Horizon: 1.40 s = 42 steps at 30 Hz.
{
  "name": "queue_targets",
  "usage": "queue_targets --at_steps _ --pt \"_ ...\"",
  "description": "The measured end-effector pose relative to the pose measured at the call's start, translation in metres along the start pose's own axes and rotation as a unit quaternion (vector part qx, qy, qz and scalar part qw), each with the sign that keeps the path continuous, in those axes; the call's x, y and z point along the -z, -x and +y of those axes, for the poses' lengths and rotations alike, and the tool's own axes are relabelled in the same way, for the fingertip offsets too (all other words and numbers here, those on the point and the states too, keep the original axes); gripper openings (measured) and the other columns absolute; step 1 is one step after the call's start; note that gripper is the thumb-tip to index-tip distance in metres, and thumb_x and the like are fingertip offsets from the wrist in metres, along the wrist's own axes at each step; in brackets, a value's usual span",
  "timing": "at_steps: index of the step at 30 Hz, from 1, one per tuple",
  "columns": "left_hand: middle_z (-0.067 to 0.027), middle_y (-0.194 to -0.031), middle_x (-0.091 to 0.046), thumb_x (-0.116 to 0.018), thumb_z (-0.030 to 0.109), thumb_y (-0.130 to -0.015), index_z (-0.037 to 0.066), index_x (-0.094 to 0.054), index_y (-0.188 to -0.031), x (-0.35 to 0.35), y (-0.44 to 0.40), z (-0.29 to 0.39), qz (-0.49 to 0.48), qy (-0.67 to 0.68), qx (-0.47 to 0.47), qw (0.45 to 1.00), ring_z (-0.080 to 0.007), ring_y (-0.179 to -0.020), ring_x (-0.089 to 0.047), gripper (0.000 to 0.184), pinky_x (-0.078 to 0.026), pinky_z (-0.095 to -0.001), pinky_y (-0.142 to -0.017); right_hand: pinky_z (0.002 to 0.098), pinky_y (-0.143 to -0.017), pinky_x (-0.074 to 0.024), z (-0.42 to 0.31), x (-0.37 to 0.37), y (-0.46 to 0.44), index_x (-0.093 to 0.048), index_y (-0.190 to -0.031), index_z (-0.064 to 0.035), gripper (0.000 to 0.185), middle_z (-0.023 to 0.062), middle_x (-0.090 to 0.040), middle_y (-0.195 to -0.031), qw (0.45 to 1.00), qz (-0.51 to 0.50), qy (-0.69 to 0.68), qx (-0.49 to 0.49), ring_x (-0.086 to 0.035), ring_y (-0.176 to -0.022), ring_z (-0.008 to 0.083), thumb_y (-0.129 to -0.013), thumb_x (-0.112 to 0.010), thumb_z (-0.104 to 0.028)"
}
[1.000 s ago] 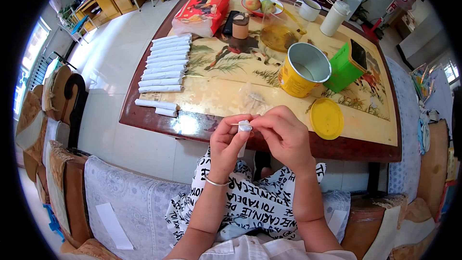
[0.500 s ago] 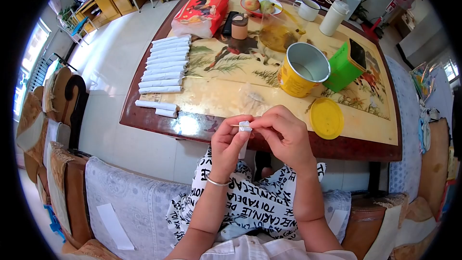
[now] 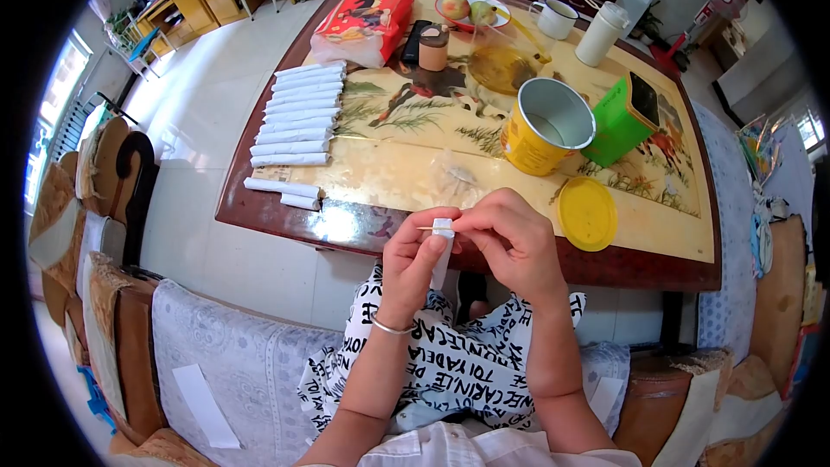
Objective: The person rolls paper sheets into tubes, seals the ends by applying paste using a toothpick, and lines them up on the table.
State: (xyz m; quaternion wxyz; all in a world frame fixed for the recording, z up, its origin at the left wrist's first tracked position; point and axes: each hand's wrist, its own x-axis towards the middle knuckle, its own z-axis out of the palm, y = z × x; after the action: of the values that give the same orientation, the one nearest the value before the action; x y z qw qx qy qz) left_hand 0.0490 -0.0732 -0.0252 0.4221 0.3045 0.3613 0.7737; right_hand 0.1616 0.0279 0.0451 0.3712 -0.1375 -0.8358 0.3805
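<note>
Paper strip (image 3: 442, 261) between fingers (image 3: 427, 252); plate (image 3: 502, 19) holds fruit (image 3: 455, 7).

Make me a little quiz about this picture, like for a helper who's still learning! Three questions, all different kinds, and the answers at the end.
1. On which side, the person's left or right, is the silver bracelet worn?
2. True or false: the yellow lid is off the yellow tin.
3. Which lies across the white strip pinched in the left hand?
A) a spoon
B) a thin stick
C) a fork

Key: 1. left; 2. true; 3. B
</note>
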Motion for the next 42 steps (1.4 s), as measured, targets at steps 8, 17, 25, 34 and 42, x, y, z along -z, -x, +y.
queue_targets --at_steps 8,17,25,34,42 --pt "-0.0077 -0.104 -0.064 -0.055 0.008 -0.093 -0.003 -0.052 -0.122 -0.004 -0.001 0.007 0.008 -0.044 0.003 0.999 -0.0102 -0.089 -0.06 0.03 -0.048 -0.0228 -0.081 0.0327 -0.065 -0.0492 0.003 -0.001 0.001 -0.063 -0.086 -0.0047 0.018 0.0069 -0.055 -0.079 0.996 -0.001 0.072 0.045 -0.057 -0.075 0.0243 -0.071 -0.062 0.006" --pt "-0.0106 -0.104 -0.064 -0.056 -0.001 -0.09 -0.004 -0.051 -0.122 -0.005 -0.002 0.005 0.023 -0.07 -0.033 0.997 -0.0126 -0.093 -0.062 0.032 -0.05 -0.024 -0.084 0.0348 -0.066 -0.0488 0.006 -0.005 0.002 -0.061 -0.09 -0.0043 0.016 0.008 -0.054 -0.079 0.989 0.009 0.135 0.067 -0.057 -0.076 0.0257 -0.074 -0.059 -0.001" --pt "-0.0144 -0.113 -0.062 -0.058 -0.008 -0.085 -0.006 -0.053 -0.118 -0.009 -0.008 0.026 0.042 -0.115 -0.059 0.991 -0.0158 -0.104 -0.058 0.033 -0.047 -0.0262 -0.091 0.0354 -0.067 -0.0488 -0.005 0.004 -0.004 -0.062 -0.09 -0.0055 0.017 0.0079 -0.055 -0.082 0.979 -0.001 0.166 0.114 -0.057 -0.077 0.0264 -0.074 -0.057 0.0" --pt "-0.0143 -0.11 -0.063 -0.067 -0.012 -0.075 -0.004 -0.057 -0.106 0.02 -0.003 0.074 0.04 -0.283 -0.197 0.938 -0.0207 -0.104 -0.06 0.033 -0.047 -0.0298 -0.09 0.0308 -0.062 -0.049 -0.002 0.004 -0.005 -0.063 -0.088 -0.0048 0.019 0.0079 -0.059 -0.08 0.993 0.09 0.017 0.078 -0.059 -0.072 0.0235 -0.073 -0.067 0.006" --pt "-0.0073 -0.104 -0.066 -0.067 0.001 -0.077 0.008 -0.058 -0.114 0.131 -0.051 0.138 0.001 -0.745 -0.184 0.641 -0.0273 -0.098 -0.06 0.038 -0.047 -0.0366 -0.085 0.0266 -0.057 -0.0456 0.024 -0.005 -0.007 -0.061 -0.088 -0.0007 0.01 0.0088 -0.059 -0.08 0.989 0.137 0.057 -0.009 -0.058 -0.066 0.0189 -0.08 -0.064 0.003"
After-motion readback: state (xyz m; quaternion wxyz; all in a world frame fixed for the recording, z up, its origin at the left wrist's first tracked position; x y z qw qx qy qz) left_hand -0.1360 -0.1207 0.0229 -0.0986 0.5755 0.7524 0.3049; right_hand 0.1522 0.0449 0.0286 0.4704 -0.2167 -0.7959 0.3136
